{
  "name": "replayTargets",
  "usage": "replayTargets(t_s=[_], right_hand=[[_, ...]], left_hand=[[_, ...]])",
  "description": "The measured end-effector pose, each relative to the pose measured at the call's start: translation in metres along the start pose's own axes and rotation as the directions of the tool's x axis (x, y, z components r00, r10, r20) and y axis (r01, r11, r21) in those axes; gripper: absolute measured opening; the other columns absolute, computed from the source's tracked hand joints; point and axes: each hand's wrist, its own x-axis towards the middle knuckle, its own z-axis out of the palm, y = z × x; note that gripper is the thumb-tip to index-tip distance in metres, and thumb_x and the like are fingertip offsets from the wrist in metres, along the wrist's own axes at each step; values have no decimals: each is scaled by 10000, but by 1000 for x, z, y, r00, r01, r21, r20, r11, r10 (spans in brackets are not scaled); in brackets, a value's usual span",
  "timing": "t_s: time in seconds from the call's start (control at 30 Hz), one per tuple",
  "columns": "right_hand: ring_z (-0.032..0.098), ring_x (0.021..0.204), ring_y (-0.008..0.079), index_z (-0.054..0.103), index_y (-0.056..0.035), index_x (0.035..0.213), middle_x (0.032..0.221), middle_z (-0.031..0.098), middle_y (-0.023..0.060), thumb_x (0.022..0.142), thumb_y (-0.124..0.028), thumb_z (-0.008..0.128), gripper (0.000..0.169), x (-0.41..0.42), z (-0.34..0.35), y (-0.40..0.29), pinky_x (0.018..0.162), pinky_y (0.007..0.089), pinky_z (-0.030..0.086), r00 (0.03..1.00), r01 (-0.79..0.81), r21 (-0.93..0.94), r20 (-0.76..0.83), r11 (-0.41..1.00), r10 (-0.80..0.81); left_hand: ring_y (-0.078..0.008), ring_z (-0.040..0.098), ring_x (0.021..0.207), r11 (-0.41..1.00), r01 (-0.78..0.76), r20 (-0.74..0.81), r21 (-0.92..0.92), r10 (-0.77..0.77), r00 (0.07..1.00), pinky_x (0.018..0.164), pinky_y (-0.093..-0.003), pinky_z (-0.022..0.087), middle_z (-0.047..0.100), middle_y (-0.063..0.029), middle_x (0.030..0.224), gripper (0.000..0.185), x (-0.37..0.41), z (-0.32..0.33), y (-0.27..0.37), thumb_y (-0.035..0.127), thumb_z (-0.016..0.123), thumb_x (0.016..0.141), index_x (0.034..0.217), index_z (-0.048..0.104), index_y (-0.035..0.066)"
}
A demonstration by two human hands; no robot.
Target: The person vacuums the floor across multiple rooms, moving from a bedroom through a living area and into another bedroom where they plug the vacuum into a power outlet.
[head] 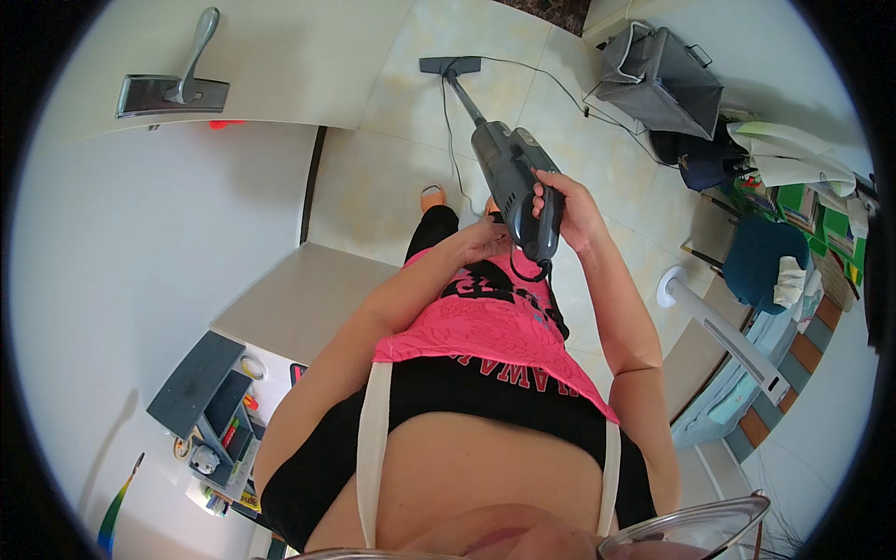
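My right hand [572, 210] grips the rear handle of a dark grey corded vacuum cleaner [500, 157]. Its thin tube [467, 101] slants forward to a flat floor nozzle [434, 66], which rests on the pale floor tiles. A black power cord [526, 274] loops from the handle's end, close to my pink apron [469, 322]. At my waist, just left of the vacuum body, is my left hand [484, 239]. Its fingertips are partly hidden, so I cannot tell whether they hold anything.
Cord [549, 75] crosses the floor by the nozzle, towards a grey fabric bin [661, 84]. A door with a lever handle [192, 66] stands at left. To the right are a blue chair [763, 262] and a white tower appliance [728, 336]. A grey desk organiser [196, 381] sits behind left.
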Motion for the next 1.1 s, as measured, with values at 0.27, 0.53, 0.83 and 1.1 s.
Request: replayTargets(t_s=[0.27, 0.53, 0.83, 1.1], right_hand=[[519, 603, 135, 514, -19, 998, 811, 558, 64, 846, -221, 611, 272, 0, 6, 19, 556, 277, 451, 1000, -9, -77, 15, 997, 11], [519, 1081, 250, 240, -109, 1403, 1271, 471, 85, 846, -686, 297, 804, -14, 22, 45, 925, 406, 422, 930, 281, 230, 175, 932, -324], [456, 1160, 270, 186, -165, 1433, 1330, 376, 161, 465, -896, 405, 1233, -11, 22, 48, 975, 424, 384, 810, 97, 220, 550, 971, -206], [448, 1142, 231, 157, -175, 1434, 1241, 430, 120, 715, -729, 465, 959, -1, 35, 60, 983, 413, 365, 771, 335, -84, 596, 939, -222]], left_hand=[[-85, 466, 667, 821, -568, -125, -59, 559, 820, 600, -202, 419, 530, -77, 911, 258, -98, 14, 120, 41, 433, 884, 1118, 442, -67], [-338, 571, 790, -463, -511, 679, 725, 357, 641, 725, -388, 456, 537, -171, 967, 517, -108, 212, 67, 89, 436, 889, 1381, 277, 94], [-145, 542, 920, 294, -349, 276, 890, 263, 925, 767, -279, 452, 523, -92, 1086, 357, -164, 137, 42, 201, 486, 932, 1251, 429, 50], [-156, 546, 920, 399, -377, 24, 836, 659, 752, 765, -297, 472, 482, -112, 1036, 531, -137, 114, 15, 171, 699, 779, 1155, 364, 1]])
